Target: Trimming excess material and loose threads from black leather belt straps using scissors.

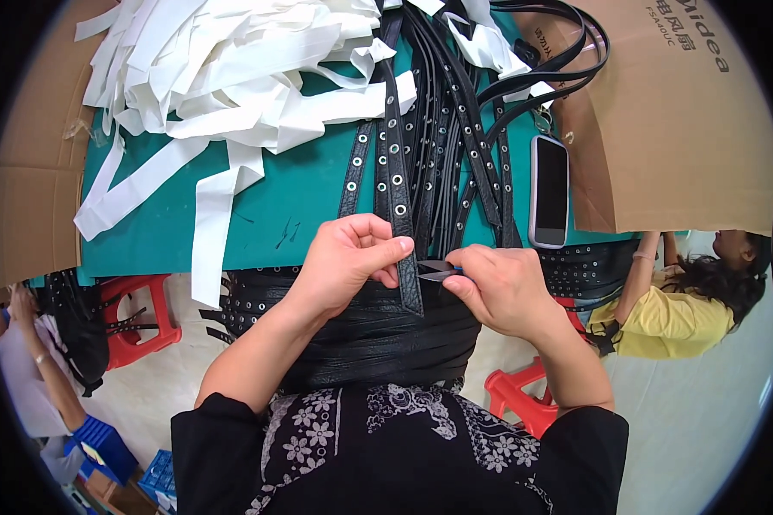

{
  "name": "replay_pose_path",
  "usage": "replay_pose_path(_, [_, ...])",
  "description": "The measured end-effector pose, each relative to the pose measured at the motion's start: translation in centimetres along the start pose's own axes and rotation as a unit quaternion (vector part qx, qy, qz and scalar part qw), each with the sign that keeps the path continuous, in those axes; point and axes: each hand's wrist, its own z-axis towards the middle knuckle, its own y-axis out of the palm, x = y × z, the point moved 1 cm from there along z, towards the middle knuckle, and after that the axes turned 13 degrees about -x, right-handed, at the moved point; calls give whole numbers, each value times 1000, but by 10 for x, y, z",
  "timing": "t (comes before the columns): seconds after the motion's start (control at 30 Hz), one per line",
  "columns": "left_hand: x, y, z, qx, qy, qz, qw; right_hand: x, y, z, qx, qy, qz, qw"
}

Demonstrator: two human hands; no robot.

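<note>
Strap (397, 182), black, eyeleted: it runs down over the near edge of the green table (309, 184), pointed end hanging above the lap. Left hand (348, 257): thumb and curled fingers pinch it a little above that end. Right hand (502, 287): fingers closed around small snips (438, 275), blades slightly parted, right beside the strap's right edge; whether they touch, we cannot tell.

Progress, as we judge it: eyelets are in and the end is shaped; work along the edge looks under way, not finished. We make out no cut mark. A few dark scraps (290, 232) lie on the table, origin unclear to us.

Plenty more around: other straps (442, 129) bunched on the table, a further bundle (378, 335) across the lap. Which of these are done and which are left, we cannot tell.
</note>
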Motion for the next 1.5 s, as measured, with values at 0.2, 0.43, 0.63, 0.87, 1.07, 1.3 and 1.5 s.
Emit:
replay_pose_path(0.2, [0, -2, 0, 4, -2, 10, 1000, -1, -3, 3, -8, -2, -40, 999])
replay_pose_path(0.43, [1, -1, 0, -13, -13, -30, 999, 3, 1, 7, 12, -36, -21, 999])
replay_pose_path(0.63, [0, -3, 1, -19, -35, -58, 998, 5, 3, 11, 11, -48, -28, 998])
replay_pose_path(0.87, [-1, -5, 1, -34, -71, -99, 992, 7, -3, 16, 3, -87, -65, 994])
replay_pose_path(1.07, [-1, -4, -1, -32, -61, -88, 994, 21, 5, 11, 131, -115, 5, 985])
replay_pose_path(1.3, [-3, -5, -3, -26, -30, -44, 998, 10, 4, 12, 55, -88, -9, 995])
replay_pose_path(1.5, [3, -2, 1, -25, -21, -9, 999, 24, 9, 11, 99, -110, 44, 988])
